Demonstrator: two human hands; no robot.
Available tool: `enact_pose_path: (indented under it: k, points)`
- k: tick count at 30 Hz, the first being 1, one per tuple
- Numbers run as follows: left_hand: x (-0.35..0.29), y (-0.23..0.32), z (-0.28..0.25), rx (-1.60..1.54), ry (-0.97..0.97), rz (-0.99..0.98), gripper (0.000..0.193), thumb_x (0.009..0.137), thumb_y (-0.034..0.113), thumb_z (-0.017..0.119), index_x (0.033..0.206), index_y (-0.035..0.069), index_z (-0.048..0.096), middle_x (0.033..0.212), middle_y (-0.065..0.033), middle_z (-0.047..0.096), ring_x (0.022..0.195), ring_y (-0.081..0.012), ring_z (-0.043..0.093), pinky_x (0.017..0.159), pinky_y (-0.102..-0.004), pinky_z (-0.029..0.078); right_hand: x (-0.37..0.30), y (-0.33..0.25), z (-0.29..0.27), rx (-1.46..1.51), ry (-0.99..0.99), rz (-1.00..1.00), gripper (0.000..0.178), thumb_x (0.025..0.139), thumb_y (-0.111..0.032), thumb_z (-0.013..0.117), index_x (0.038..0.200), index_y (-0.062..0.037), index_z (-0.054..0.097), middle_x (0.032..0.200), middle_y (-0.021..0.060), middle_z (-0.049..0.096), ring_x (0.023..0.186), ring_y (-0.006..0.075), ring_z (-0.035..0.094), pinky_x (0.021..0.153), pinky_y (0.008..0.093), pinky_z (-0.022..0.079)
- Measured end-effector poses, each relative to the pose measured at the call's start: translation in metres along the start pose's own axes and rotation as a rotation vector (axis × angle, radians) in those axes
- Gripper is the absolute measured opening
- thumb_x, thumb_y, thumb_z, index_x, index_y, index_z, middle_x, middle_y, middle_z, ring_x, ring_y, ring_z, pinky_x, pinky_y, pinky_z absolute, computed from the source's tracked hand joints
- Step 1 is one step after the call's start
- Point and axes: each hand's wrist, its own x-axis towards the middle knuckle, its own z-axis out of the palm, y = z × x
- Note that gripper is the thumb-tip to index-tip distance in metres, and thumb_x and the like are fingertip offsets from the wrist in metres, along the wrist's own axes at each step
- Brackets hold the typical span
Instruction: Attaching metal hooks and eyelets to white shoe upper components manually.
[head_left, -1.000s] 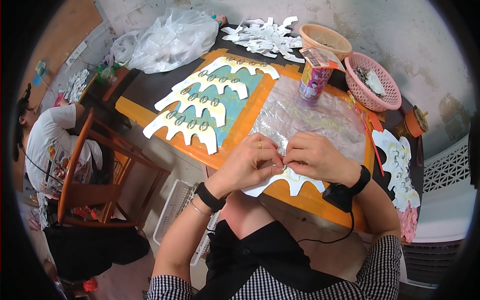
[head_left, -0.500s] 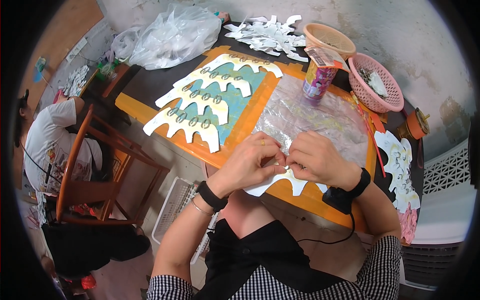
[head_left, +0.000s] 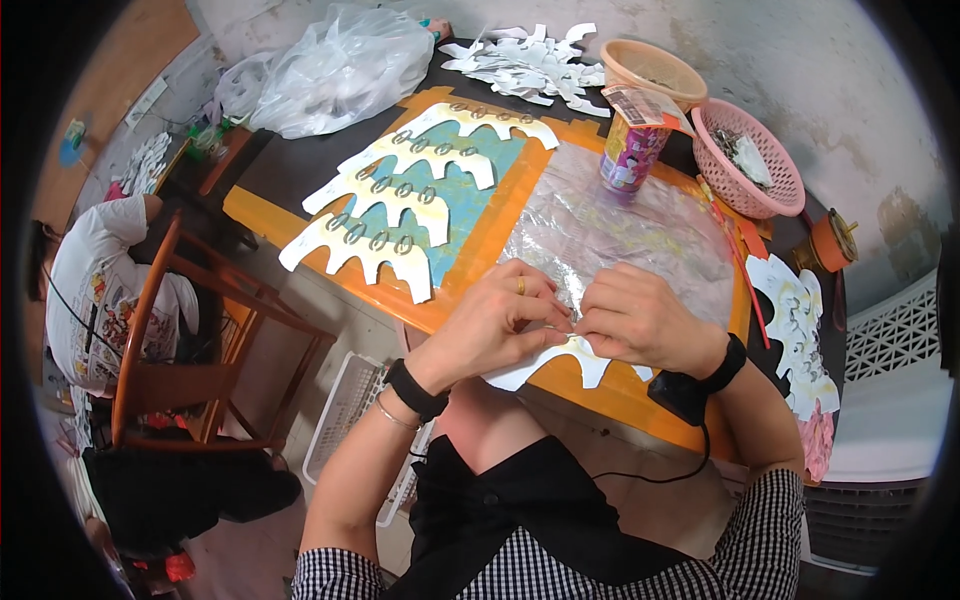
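Observation:
My left hand (head_left: pixel 508 318) and my right hand (head_left: pixel 640 315) meet with pinched fingertips over a white scalloped cut-out (head_left: pixel 592 370) at the near edge of the table. Whatever lies between the fingertips is hidden. The upper part of this cut-out is covered by my hands, and its pointed legs hang toward me. To the left, on a blue-green sheet (head_left: pixel 470 215), several similar cut-outs (head_left: pixel 355 250) lie in a staggered row, yellow-stained, each with dark oval metal pieces along the top. Beside my right wrist rests a black device (head_left: pixel 680 398) with a cable.
A purple cup (head_left: pixel 628 160) stands on plastic film (head_left: pixel 560 225). Behind are a pink basket (head_left: pixel 790 195), a tan basket (head_left: pixel 655 70), a heap of white scraps (head_left: pixel 530 65) and a clear bag (head_left: pixel 340 75). More cut-outs (head_left: pixel 795 335) lie right. A person (head_left: pixel 120 290) sits beyond a wooden chair (head_left: pixel 180 395).
Both hands stay at nearly the same place with slightly shifted fingers. A small white bit seen between the fingertips before is now hidden. The whole view has shifted slightly.

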Motion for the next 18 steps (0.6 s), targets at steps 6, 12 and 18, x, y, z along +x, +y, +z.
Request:
enact_pose_path:
  k: [6,12,18]
  points:
    - [0.0014,0.005,-0.0043,0.001,-0.034,0.012,0.016,0.084,0.013,0.083,0.1,0.012,0.082,0.106,0.0019,0.075,0.114,-0.0265,0.061,0.101,-0.0409,0.05,-0.0073,0.0045,-0.0059,0.083,0.014,0.082,0.013,0.078,-0.01,0.076,0.087,-0.008,0.068,0.088,0.004,0.059,0.086,0.0235,0.062,0.076,0.037,0.049]
    - [0.0013,0.0066,-0.0058,0.015,-0.032,0.056,0.015,0.085,0.013,0.081,0.1,0.011,0.082,0.107,0.0006,0.075,0.114,-0.0274,0.061,0.101,-0.0417,0.05,-0.0083,0.0071,-0.0044,0.094,0.054,0.139,0.019,0.075,-0.008,0.077,0.093,-0.009,0.073,0.092,0.0026,0.063,0.087,0.0234,0.064,0.076,0.0375,0.05]
    - [-0.001,0.0056,-0.0083,0.003,-0.061,0.056,0.016,0.088,0.016,0.08,0.103,0.009,0.081,0.111,-0.001,0.075,0.117,-0.0289,0.06,0.102,-0.0431,0.049,-0.0037,0.0054,-0.0062,0.097,0.012,0.085,0.021,0.073,-0.007,0.078,0.093,-0.01,0.073,0.092,0.0021,0.062,0.087,0.0234,0.063,0.075,0.0371,0.049]
